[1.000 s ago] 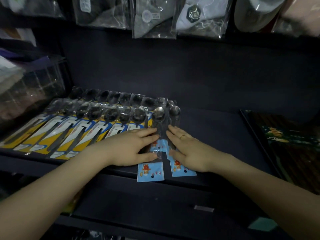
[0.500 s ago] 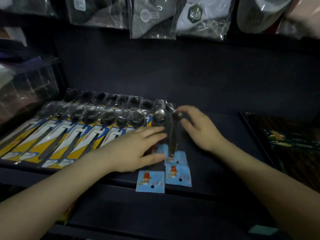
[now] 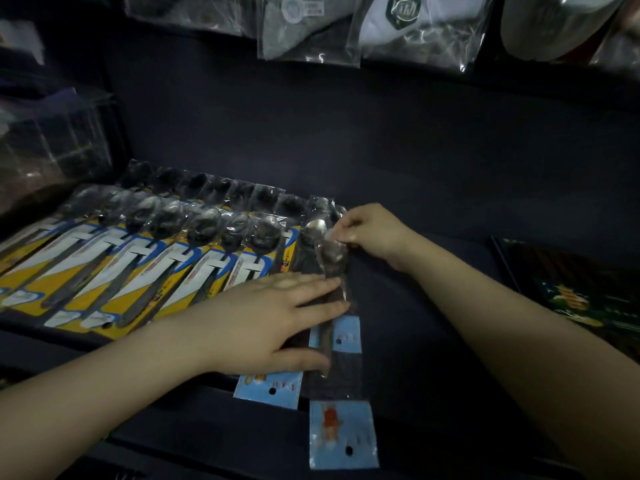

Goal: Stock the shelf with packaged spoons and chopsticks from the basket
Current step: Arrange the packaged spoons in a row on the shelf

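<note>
A row of packaged spoons on yellow-and-blue cards (image 3: 145, 271) lies across the dark shelf (image 3: 433, 306). To its right lie blue-header spoon packs. My left hand (image 3: 263, 320) rests flat, fingers straight, on one blue-header pack (image 3: 268, 389). My right hand (image 3: 374, 230) pinches the top end of another clear spoon pack (image 3: 341, 431), whose blue header hangs past the shelf's front edge. The basket is out of view.
Bagged socks and caps (image 3: 415, 26) hang above the shelf. A clear plastic box (image 3: 52, 147) stands at the left. A dark printed package (image 3: 575, 289) lies at the right end of the shelf. Bare shelf lies between it and the spoons.
My right hand has gone from lying flat on the blue-header packs to pinching one pack's top end. That pack has slid toward me, past the shelf edge. My left hand stays pressed down.
</note>
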The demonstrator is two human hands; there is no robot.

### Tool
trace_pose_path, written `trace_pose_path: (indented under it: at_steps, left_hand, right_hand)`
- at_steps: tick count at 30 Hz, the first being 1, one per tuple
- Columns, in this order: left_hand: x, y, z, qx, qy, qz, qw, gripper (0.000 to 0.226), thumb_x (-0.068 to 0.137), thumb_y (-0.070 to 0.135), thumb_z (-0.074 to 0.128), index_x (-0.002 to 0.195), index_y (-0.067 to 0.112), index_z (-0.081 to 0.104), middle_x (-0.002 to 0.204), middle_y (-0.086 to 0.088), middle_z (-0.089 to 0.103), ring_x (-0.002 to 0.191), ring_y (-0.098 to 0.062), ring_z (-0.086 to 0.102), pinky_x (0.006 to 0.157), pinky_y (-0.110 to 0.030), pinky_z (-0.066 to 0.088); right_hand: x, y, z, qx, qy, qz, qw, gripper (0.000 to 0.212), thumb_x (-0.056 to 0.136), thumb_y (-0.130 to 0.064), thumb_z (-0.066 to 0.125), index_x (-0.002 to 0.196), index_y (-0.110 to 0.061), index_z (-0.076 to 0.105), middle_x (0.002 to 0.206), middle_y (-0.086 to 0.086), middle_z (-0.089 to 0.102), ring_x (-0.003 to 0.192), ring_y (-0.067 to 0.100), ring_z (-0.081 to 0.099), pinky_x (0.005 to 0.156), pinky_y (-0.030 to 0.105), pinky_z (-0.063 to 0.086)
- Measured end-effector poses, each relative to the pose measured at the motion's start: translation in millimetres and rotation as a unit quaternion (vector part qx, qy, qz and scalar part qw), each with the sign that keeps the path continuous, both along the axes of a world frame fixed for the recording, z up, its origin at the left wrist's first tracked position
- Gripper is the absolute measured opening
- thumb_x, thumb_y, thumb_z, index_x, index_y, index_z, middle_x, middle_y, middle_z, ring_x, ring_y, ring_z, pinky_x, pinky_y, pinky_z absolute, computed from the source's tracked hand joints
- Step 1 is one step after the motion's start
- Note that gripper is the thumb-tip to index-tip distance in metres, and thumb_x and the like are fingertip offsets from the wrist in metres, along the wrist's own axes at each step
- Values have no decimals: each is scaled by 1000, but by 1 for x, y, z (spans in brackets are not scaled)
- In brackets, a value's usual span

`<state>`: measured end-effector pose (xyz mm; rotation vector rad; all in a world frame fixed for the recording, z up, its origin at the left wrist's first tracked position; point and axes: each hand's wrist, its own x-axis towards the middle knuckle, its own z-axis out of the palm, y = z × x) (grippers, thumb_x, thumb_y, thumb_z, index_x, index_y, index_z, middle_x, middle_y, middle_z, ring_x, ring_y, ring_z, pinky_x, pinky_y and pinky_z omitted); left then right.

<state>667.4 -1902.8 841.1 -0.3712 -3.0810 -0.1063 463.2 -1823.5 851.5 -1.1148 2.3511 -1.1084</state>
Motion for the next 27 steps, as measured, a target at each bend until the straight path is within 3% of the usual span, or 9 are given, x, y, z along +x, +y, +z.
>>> trace_pose_path:
  at_steps: [3,6,8,10,12,15,18,23,27]
  left_hand:
    - [-4,-1,-3,-7,-55,42,998,75,77,69,23,143,38,6,151,16,-12,142,-7,4,106,-17,1]
    - [-6,-7,0,10,-60,38,997,82,71,75,24,143,37,15,155,13,-2,141,-7,11,105,-15,9]
    - [-8,-10,1,23,-66,33,997,75,73,70,20,141,39,19,155,15,1,140,-6,13,104,-14,8]
    - [-10,-12,2,31,-81,34,996,64,81,65,29,140,41,20,154,19,2,139,-3,13,104,-13,9]
    - [-12,-13,3,38,-87,35,995,59,87,57,37,141,42,17,154,20,1,138,-2,12,104,-13,10]
    - [-12,-14,0,36,-75,46,995,69,85,60,34,143,39,4,152,20,-8,140,-3,5,106,-14,5]
    - [-7,-20,-4,22,-45,85,995,80,81,65,29,144,30,-5,152,12,-16,142,-7,-5,106,-15,-3]
    - [7,-29,-5,-5,-63,86,994,86,79,71,21,145,22,-2,156,4,-7,143,-9,-3,106,-15,-7]
    - [18,-31,-5,-29,-41,52,997,102,64,81,11,146,20,4,157,3,2,143,-11,0,105,-16,-7]
  right_hand:
    - [2,-4,-7,77,168,-1,983,21,91,-17,53,98,-4,67,100,6,68,95,20,60,79,26,43]
    - [6,-2,-9,106,161,35,981,40,100,-27,33,112,1,59,121,14,62,116,28,53,93,29,36]
    - [4,-3,-10,140,166,58,974,45,102,-31,26,119,-2,56,133,13,55,128,27,45,98,25,28]
    - [0,-8,-10,169,189,62,965,50,102,-34,21,133,-4,47,145,13,43,138,25,34,105,23,20]
    - [-6,-13,-13,202,234,50,950,54,101,-39,17,140,-9,40,152,10,34,141,24,28,115,32,19]
    - [-7,-15,-22,270,272,26,923,62,97,-49,10,148,-16,21,160,0,13,147,21,12,119,41,9]
    - [-1,-11,-28,225,270,-6,936,65,97,-50,13,149,-11,19,160,4,10,147,21,8,120,39,9]
    - [44,12,-18,78,304,18,949,59,96,-44,29,141,-6,36,153,12,31,143,23,23,117,31,15]
    - [95,41,-18,162,300,83,936,68,95,-44,37,149,-11,15,159,6,12,147,17,9,117,26,8]
